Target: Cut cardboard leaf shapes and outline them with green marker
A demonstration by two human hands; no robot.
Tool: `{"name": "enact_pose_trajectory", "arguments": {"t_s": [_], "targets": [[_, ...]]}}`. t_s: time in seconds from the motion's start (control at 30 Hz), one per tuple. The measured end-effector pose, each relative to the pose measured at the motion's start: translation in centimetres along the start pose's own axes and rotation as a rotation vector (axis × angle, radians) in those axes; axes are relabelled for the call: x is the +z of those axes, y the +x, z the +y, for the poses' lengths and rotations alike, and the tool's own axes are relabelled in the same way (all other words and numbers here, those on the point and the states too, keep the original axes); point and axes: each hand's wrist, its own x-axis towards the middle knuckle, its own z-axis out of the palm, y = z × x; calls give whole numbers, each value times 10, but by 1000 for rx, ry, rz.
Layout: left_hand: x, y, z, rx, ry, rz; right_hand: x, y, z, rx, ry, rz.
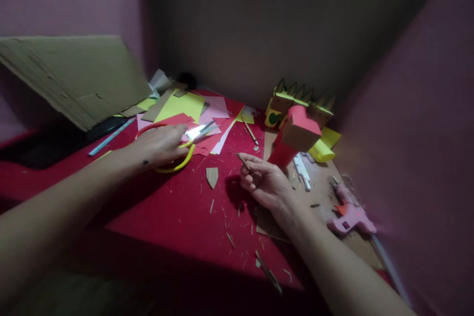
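Observation:
My left hand (163, 144) is closed on a pair of scissors (189, 154) with red and yellow handles. Their metal blades point to the right, over scraps of coloured paper. Between the thumb and fingers of my right hand (267, 181) is a small cardboard piece (243, 161), seen nearly edge-on. A pointed cardboard cut-out (212, 177) lies on the red tabletop (159, 212) between my two hands. Just beyond my right hand stands a red paper-covered cardboard construction (292, 133) with a yellow part behind it.
A pink glue gun (350, 210) rests on a cardboard sheet at the right. Yellow paper (181, 108) lies among other sheets at the back. A large cardboard panel (74, 76) leans at the left. A pencil (250, 131) and thin cardboard offcuts (268, 272) are scattered about.

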Motion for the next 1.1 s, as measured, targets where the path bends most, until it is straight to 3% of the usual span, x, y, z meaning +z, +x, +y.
{"name": "enact_pose_trajectory", "arguments": {"t_s": [0.13, 0.27, 0.33, 0.37, 0.4, 0.5, 0.77, 0.9, 1.1], "targets": [[-8, -12, 14, -5, 89, 52, 1, -6, -5, 100, 283, -115], [-16, -26, 56, 96, -39, 79, -1, -11, -4, 136, 433, -150], [-17, -25, 81, 176, -228, -15, -2, -12, -4, 205, 454, -159], [-17, -22, 93, 204, -511, -110, -2, -13, -3, 238, 456, -167], [-16, -18, 103, 228, -618, -166, -2, -13, -3, 267, 449, -181], [-12, 0, 119, 229, -744, -283, -3, -11, -2, 316, 364, -234], [-3, 26, 105, 94, -881, -439, -19, 11, 0, 272, 144, -184], [3, 25, 101, 55, -905, -467, -21, 11, 7, 137, 32, -220], [11, 23, 95, -55, -1056, -376, -16, 5, 19, -99, -68, -139]]}}
